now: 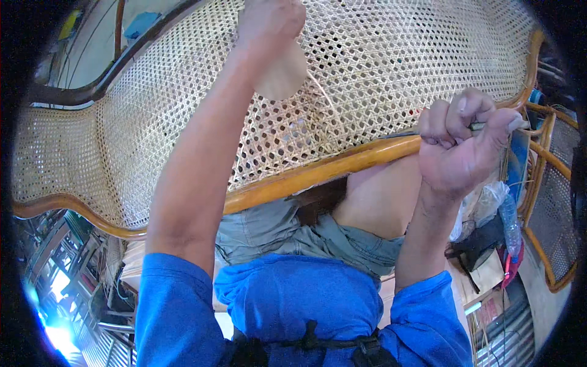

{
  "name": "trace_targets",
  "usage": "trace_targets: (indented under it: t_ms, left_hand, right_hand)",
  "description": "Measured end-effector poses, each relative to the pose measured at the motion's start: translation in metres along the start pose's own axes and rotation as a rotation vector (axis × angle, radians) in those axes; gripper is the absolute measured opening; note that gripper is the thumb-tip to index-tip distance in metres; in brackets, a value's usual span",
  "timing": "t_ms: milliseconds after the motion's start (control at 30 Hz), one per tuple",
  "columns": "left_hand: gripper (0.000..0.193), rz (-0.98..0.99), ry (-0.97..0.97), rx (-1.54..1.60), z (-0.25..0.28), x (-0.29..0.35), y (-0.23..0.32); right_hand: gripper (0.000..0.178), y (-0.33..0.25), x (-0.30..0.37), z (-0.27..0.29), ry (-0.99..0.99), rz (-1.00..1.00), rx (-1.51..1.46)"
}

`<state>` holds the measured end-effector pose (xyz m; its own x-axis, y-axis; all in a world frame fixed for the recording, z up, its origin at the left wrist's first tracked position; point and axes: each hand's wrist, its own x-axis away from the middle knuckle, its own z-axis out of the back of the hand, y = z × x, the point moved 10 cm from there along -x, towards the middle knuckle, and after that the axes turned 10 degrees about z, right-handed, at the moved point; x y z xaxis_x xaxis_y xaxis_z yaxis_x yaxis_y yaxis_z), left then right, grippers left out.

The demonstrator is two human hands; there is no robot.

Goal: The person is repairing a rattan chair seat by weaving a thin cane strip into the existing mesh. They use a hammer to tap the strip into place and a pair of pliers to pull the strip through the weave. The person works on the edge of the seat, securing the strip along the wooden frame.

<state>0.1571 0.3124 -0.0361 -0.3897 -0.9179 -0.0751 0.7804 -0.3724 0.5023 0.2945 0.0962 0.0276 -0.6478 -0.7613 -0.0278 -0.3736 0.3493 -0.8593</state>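
Note:
A cane-webbed chair panel (pixel 379 67) in a curved, honey-brown wooden frame (pixel 330 164) lies across my lap. At the top edge of the view, my left hand (pixel 272 18) is closed over the webbing, its fingertips hidden; what it grips cannot be made out. A pale smeared patch (pixel 281 76) covers the weave beside that wrist. Close by, a loose cane strand (pixel 322 92) runs slantwise over the woven holes. My right hand (pixel 458 144) is raised above the front rail, palm up with curled fingers. A thin, pale stick-like piece (pixel 478 126) is pinched between its thumb and fingers.
Another cane-panelled frame (pixel 553 159) stands at the right. Near it lie a clear plastic bottle (pixel 509 223) and a plastic bag (pixel 489 202). A dark curved wooden rail (pixel 67 95) borders the panel at upper left. Piled furniture parts (pixel 55 251) fill the lower left.

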Motion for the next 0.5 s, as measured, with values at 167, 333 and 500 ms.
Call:
trace_targets:
  t_ms: [167, 333, 500]
  left_hand:
    - [0.027, 0.213, 0.021, -0.065, -0.016, -0.019, -0.013]
    - [0.028, 0.419, -0.063, 0.030, 0.001, -0.005, -0.003]
    - [0.022, 0.222, -0.109, -0.095, -0.022, -0.034, -0.019]
  right_hand:
    - [0.063, -0.022, -0.005, 0.021, 0.021, 0.096, 0.003]
    - [0.060, -0.070, -0.012, 0.072, 0.084, 0.213, -0.021]
    - [0.056, -0.055, -0.006, 0.056, -0.076, 0.138, -0.132]
